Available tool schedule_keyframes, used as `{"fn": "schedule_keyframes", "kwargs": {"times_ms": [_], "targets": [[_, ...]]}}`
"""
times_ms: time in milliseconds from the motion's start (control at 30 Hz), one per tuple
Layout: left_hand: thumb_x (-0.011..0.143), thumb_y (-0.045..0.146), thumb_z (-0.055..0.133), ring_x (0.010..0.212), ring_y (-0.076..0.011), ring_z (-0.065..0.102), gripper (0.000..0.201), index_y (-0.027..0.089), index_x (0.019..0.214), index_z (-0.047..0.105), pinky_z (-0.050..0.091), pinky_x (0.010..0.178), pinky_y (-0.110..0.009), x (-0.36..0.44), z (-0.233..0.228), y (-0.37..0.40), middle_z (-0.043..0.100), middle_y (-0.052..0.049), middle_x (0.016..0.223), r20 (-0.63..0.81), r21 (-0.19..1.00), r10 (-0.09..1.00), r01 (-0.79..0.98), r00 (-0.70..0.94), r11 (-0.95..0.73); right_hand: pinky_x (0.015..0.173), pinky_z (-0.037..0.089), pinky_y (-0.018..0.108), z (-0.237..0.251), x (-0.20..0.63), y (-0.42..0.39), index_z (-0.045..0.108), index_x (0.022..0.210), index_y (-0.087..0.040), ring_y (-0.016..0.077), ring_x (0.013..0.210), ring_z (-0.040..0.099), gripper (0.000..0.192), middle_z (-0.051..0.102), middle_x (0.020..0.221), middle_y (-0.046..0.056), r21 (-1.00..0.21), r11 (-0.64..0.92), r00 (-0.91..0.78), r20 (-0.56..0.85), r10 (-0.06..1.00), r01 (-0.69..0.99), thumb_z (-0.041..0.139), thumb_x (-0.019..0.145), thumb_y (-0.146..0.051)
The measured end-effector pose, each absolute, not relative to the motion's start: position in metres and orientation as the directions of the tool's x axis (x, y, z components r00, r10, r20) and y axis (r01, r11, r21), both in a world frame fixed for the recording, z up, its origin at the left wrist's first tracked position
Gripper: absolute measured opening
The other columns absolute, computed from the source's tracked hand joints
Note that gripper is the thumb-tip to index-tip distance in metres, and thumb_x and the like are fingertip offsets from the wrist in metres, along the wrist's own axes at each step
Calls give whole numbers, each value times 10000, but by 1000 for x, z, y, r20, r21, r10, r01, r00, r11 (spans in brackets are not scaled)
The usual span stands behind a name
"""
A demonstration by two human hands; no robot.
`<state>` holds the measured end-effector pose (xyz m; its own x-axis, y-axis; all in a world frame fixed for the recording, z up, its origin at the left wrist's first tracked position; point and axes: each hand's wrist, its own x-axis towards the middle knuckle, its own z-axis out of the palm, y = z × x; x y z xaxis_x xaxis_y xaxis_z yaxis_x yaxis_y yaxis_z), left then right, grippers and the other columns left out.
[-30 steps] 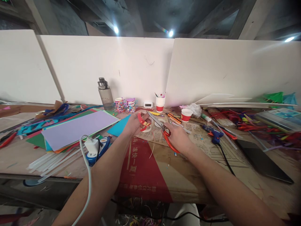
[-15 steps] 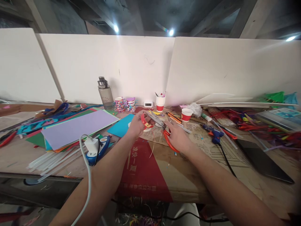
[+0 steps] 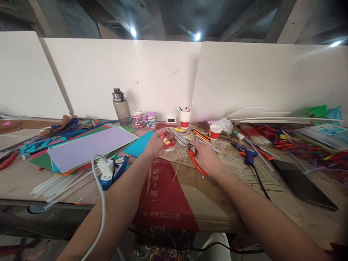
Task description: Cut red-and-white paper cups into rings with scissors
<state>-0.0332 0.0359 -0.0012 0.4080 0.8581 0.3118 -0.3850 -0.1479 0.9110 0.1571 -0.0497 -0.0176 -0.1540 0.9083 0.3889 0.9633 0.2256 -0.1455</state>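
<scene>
My left hand [image 3: 155,143] holds a small red paper ring [image 3: 165,139] with yellow marks, lifted just above the table. My right hand [image 3: 206,157] grips orange-handled scissors [image 3: 190,152]; their blades are parted and point up-left toward the ring, with the tips close to it. Both hands hover over a sheet of newspaper [image 3: 228,152] and a red banner with white characters [image 3: 163,192] spread on the wooden table [image 3: 24,179].
A stack of coloured paper [image 3: 89,146] lies left, with clear glue sticks [image 3: 59,185] and a white charger [image 3: 106,169] in front. A water bottle [image 3: 121,107], paper cups [image 3: 215,132] and a blue glue gun [image 3: 246,152] stand behind and right. A dark tablet [image 3: 301,185] lies far right.
The scissor blades closed in on the red ring and then opened again beside it. Both hands stayed nearly in the same place.
</scene>
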Motion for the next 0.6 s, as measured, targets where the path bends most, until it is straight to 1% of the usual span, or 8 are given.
{"fn": "schedule_keyframes", "kwargs": {"times_ms": [133, 300, 367, 467, 600], "targets": [[574, 398, 925, 562, -85, 521, 422, 145, 655, 597, 419, 530, -218, -35, 0, 36, 552, 8, 618, 286, 924, 860, -359, 423, -130, 751, 451, 307, -17, 157, -50, 634, 1258, -216, 253, 872, 649, 335, 708, 951, 103, -155, 214, -142, 378, 915, 965, 517, 956, -302], [607, 419, 906, 534, -79, 492, 427, 168, 639, 561, 366, 474, -212, -36, 0, 35, 536, 22, 612, 286, 932, 863, -330, 417, -149, 716, 436, 297, -15, 156, -51, 651, 1205, -217, 243, 851, 651, 296, 716, 948, 95, -179, 215, -135, 377, 917, 960, 509, 955, -289], [610, 442, 902, 534, -80, 488, 428, 167, 642, 577, 370, 485, -217, -37, 2, 36, 550, 17, 609, 308, 934, 861, -299, 405, -194, 706, 432, 298, -14, 156, -52, 654, 1197, -216, 245, 852, 656, 293, 718, 942, 93, -185, 208, -130, 364, 922, 961, 507, 955, -294], [614, 460, 898, 556, -90, 522, 434, 156, 645, 590, 405, 530, -223, -40, 7, 38, 605, -7, 620, 330, 933, 873, -265, 359, -244, 709, 432, 299, -14, 156, -51, 642, 1239, -211, 246, 854, 662, 324, 721, 928, 93, -184, 193, -121, 346, 930, 964, 500, 961, -297], [620, 434, 897, 547, -91, 549, 422, 151, 665, 587, 432, 553, -213, -43, 11, 39, 614, 1, 582, 368, 914, 887, -283, 280, -290, 717, 438, 304, -15, 157, -50, 639, 1258, -202, 249, 851, 655, 340, 714, 930, 98, -175, 206, -136, 344, 929, 963, 501, 966, -308]]}}
